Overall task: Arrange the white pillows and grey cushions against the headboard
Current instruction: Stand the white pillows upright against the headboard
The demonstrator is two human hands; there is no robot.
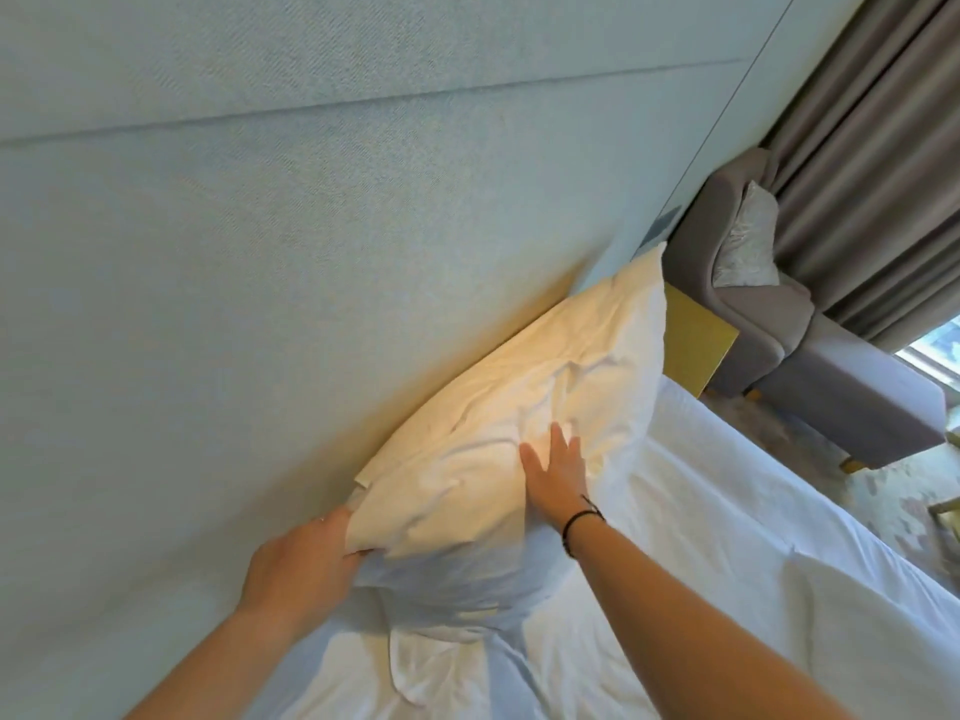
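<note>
Left hand [301, 563] pinches white pillow [519, 407] near corner; right hand [558, 467] flat, fingers spread; pillow long axis lies along headboard [311, 252].

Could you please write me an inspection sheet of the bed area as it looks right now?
Surface: bed covered in white, creased sheets.
Job's things: one white pillow leaning against the pale upholstered headboard; no grey cushions on the bed in view.
Clutter: nothing seen.
Grippers: left hand gripping the pillow's near corner; right hand flat and open on the pillow's front, a dark band on its wrist.
Cables: nothing seen.
Surroundings: yellow bedside surface beyond the pillow, grey armchair holding a pale patterned cushion, grey curtains, a window edge.
</note>
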